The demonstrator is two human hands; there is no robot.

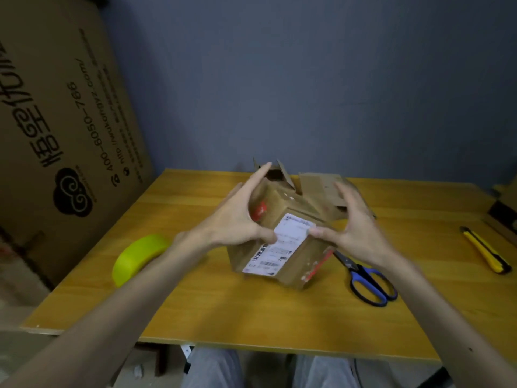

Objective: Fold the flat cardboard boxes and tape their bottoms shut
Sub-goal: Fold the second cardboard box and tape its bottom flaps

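Cardboard box [282, 239] with a white label is sitting tilted mid-surface [251, 317], flaps open at its far end. At far left a large printed carton [70, 107] is leaning, with a yellow-green curved object [137, 257] lying beside it. The left hand [237, 219] is clasping the box, its grip arching from thumb to fingertips. The right hand [355, 228] is touching the label with its thumb, grip spread wide. Scissors [366, 278], then a yellow utility knife [485, 252], are lying rightward.
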